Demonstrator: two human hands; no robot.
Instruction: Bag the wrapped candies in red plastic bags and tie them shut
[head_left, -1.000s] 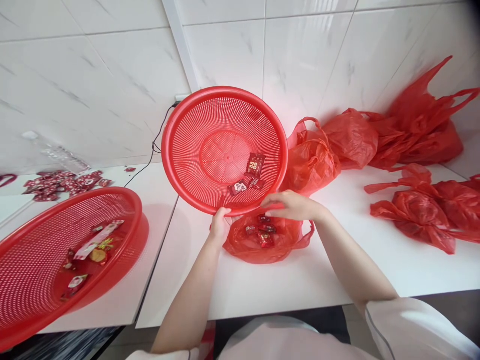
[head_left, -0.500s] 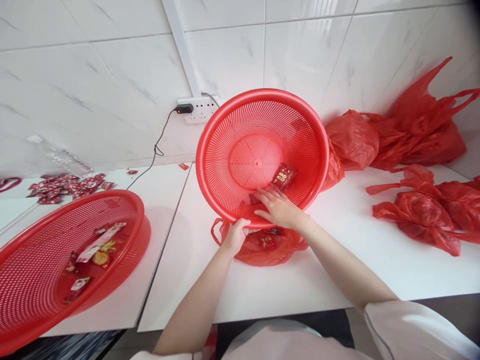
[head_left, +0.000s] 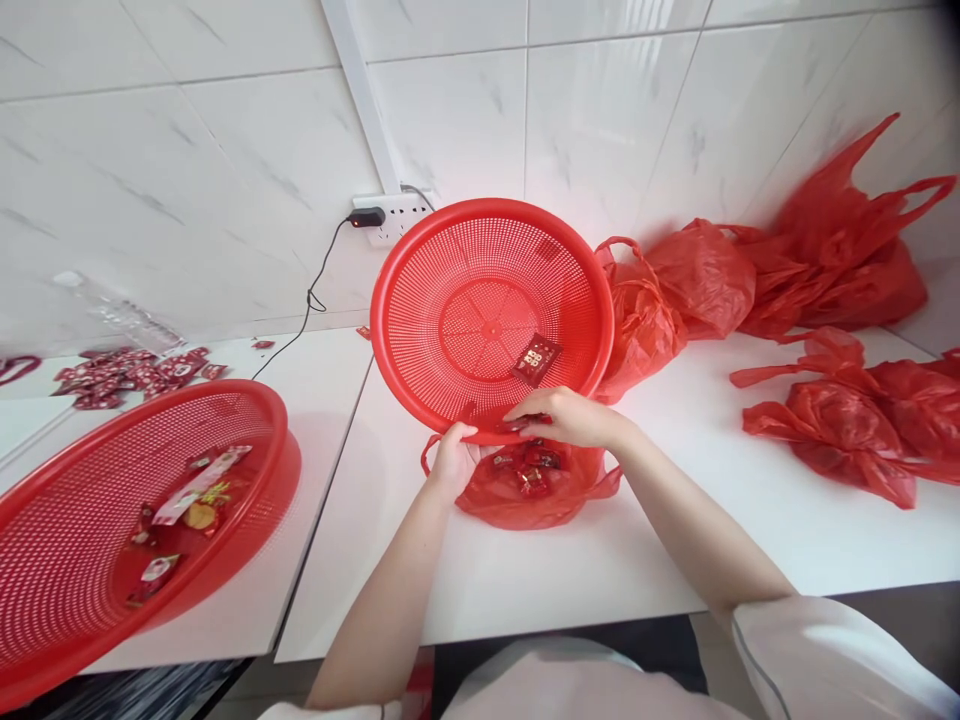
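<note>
A red plastic mesh basket (head_left: 381, 325) is tilted toward me above an open red plastic bag (head_left: 495, 505). My left hand (head_left: 453, 465) is closed on the basket's front rim. At the same rim, to the right, my right hand (head_left: 576, 415) has its fingers curled over a small dark red packet (head_left: 523, 424), which they partly hide. Another dark red packet (head_left: 536, 360) with gold print lies on the basket's lower inner wall. Several small red wrapped pieces (head_left: 534, 482) show in the bag's mouth.
A second red mesh basket (head_left: 279, 405) at left holds several wrapped items. Behind it are a pile of red packets (head_left: 124, 375) and a clear bottle (head_left: 120, 312). A black cord (head_left: 309, 290) runs to a power strip (head_left: 405, 212). Filled red bags (head_left: 705, 280) stand at right.
The basket has moved left and slightly down, its front rim lower. My right hand has come from the inside wall to the front rim. The gold-printed packet has shifted left with the basket.
</note>
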